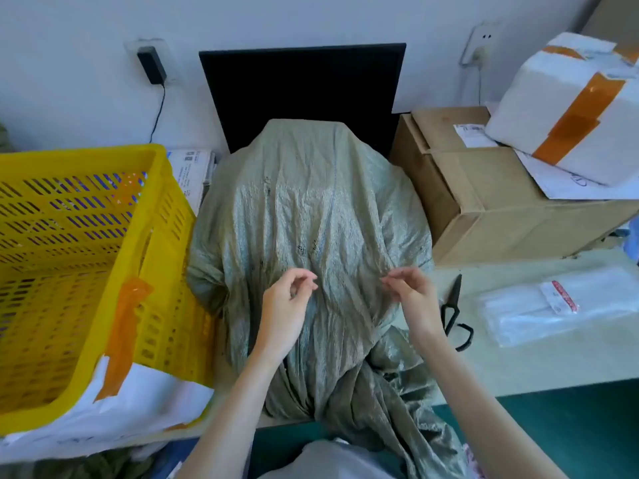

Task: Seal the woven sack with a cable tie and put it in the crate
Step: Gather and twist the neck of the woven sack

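The crumpled grey-green woven plastic sack (pixel 311 216) sat bulging in the middle of the pale table (pixel 518 361), propped against a black monitor (pixel 304 88) behind it, its loose open end spilling over the near edge toward the person's lap. And there were both hands, poised just above the fabric! The left hand (pixel 285 305) hovered with fingers loosely curled, thumb and forefinger nearly meeting but pinching nothing; the right hand (pixel 411 295) mirrored it, fingers bent, empty too. No cable tie showed in either one. They hung near each other over the sack's middle, likely set to gather the slack cloth into a neck, since the mouth lay wide and unbunched. Off to the right, a pair of black scissors (pixel 454 312) lay on the table just beside the sack, and beyond them a clear plastic packet of white ties (pixel 532 309), near enough for the right hand to reach once the neck was bunched. To the left stood the yellow slotted plastic crate (pixel 86 264), patched with orange tape, touching or almost touching the sack's flank, so the lift across looked short. A brown cardboard box (pixel 491 198) and a taped white foam box (pixel 567 102) crowded the right rear. The sealing step seemed barely begun, with the sack well outside the crate.
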Motion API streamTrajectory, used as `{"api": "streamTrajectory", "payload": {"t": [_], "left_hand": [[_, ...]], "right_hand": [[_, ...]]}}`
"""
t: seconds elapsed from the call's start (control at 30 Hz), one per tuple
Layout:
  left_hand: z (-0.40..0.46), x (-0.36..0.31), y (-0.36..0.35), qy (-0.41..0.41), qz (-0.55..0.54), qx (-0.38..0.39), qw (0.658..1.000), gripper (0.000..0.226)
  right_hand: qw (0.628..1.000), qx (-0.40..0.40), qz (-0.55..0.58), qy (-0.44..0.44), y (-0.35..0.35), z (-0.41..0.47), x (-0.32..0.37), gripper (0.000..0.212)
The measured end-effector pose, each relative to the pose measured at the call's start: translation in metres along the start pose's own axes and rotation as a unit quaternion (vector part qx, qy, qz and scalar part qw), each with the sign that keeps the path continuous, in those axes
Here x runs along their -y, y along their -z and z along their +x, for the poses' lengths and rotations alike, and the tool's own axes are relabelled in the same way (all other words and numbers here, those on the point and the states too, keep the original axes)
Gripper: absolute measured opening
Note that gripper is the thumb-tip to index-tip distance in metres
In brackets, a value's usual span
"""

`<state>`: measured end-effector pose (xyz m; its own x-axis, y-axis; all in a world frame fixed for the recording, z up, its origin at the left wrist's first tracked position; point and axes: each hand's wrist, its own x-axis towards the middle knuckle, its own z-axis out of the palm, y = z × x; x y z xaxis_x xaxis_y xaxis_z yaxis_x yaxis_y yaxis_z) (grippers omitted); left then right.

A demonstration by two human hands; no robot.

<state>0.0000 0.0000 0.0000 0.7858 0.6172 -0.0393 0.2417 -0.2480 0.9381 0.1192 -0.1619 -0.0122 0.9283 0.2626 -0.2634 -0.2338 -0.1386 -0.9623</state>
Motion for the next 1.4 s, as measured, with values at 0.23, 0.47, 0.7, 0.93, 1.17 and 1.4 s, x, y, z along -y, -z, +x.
{"api": "streamTrajectory", "payload": {"t": [0.23, 0.47, 0.7, 0.93, 1.17, 1.4], "left_hand": [[-0.017, 0.023, -0.003, -0.040, 0.053, -0.063, 0.996, 0.012], [-0.034, 0.043, 0.010, 0.028, 0.013, -0.138, 0.990, 0.014], [-0.039, 0.058, 0.028, 0.069, -0.094, -0.265, 0.957, 0.014], [-0.017, 0.068, 0.047, 0.146, -0.069, -0.278, 0.947, 0.031], [0.016, 0.073, 0.051, 0.318, -0.160, -0.151, 0.922, 0.079], [0.013, 0.065, 0.055, 0.422, -0.252, 0.015, 0.870, 0.077]], "right_hand": [[0.997, -0.048, -0.055, -0.017, 0.006, -0.012, -0.025, 0.009], [0.994, -0.055, -0.073, -0.061, -0.005, -0.019, -0.044, 0.029], [0.990, -0.017, -0.028, -0.136, -0.017, -0.024, -0.048, 0.058], [0.984, 0.009, -0.063, -0.169, -0.024, -0.022, -0.054, 0.051], [0.978, 0.059, -0.097, -0.176, -0.032, -0.019, -0.044, 0.024], [0.972, 0.077, -0.107, -0.194, -0.038, -0.015, -0.038, 0.025]]}}
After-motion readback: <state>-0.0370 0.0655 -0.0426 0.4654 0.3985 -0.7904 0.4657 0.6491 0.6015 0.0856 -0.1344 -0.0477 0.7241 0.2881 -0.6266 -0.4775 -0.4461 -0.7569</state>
